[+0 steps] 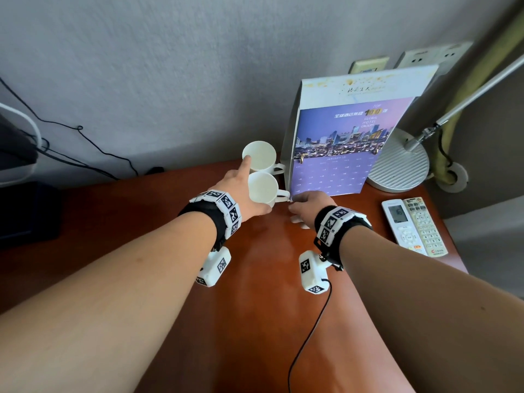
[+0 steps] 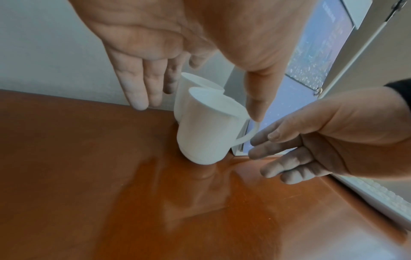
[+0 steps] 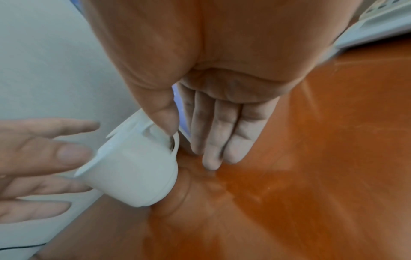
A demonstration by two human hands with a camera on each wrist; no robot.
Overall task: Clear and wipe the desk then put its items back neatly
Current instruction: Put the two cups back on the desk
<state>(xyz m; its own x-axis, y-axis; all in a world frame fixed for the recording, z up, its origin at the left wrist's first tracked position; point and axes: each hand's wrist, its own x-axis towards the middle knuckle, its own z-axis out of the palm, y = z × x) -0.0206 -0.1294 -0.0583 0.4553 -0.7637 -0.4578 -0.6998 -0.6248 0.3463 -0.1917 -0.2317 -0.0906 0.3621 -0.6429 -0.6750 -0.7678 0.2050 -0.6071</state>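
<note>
Two white cups (image 1: 262, 188) stand together at the back of the desk (image 1: 141, 222), beside one calendar (image 1: 340, 143). Two remotes (image 1: 414, 225) lie right of it, near one lamp base (image 1: 397, 165). Left hand (image 1: 238, 188) and right hand (image 1: 306, 205) flank the nearer cup, fingers straight, gripping nothing.

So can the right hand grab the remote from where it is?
Probably yes. The right hand is open near the calendar, and bare desk lies between it and the remote.
</note>
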